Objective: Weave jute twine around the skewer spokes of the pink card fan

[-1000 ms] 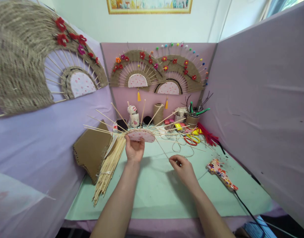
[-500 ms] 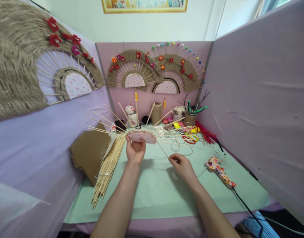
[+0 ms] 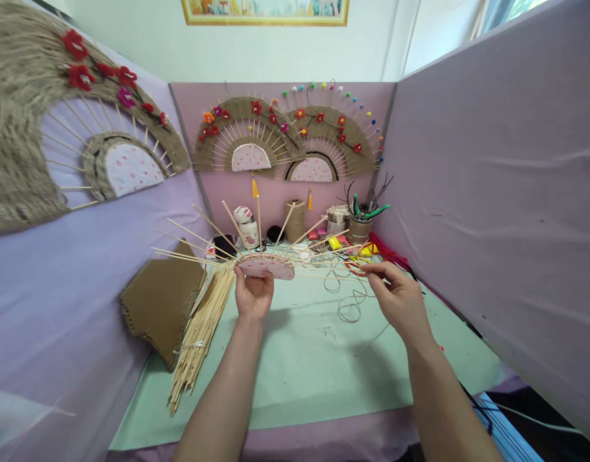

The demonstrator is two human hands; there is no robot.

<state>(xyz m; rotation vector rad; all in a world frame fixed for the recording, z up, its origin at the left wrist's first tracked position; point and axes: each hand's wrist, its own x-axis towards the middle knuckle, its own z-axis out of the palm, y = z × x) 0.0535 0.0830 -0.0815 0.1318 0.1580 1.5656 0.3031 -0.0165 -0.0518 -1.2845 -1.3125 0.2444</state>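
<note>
My left hand (image 3: 254, 296) grips a half-round pink-spotted fan base (image 3: 270, 268) from below, thumb and fingers at its lower edge. Thin wooden sticks (image 3: 237, 221) spread outward from the base's rim like spokes. Off to the right, my right hand (image 3: 396, 294) is closed in a pinch near the tips of the right-hand sticks. It appears to hold a thin twine, though the strand is hard to follow against the sticks. Loose loops of twine (image 3: 349, 311) lie on the table below and left of that hand.
A bundle of wooden sticks (image 3: 199, 340) and brown cardboard (image 3: 163, 298) lie at left. Behind stand a twine spool (image 3: 295, 221), a white decorated can (image 3: 249, 232) and a can (image 3: 360, 229) with green-handled pliers. Finished fans (image 3: 237, 106) hang on the partition; a purple partition (image 3: 492, 179) stands right.
My right hand has moved up and to the right, from below the base to the stick tips. My left hand keeps hold of the base. The patterned glue gun is now hidden behind my right arm.
</note>
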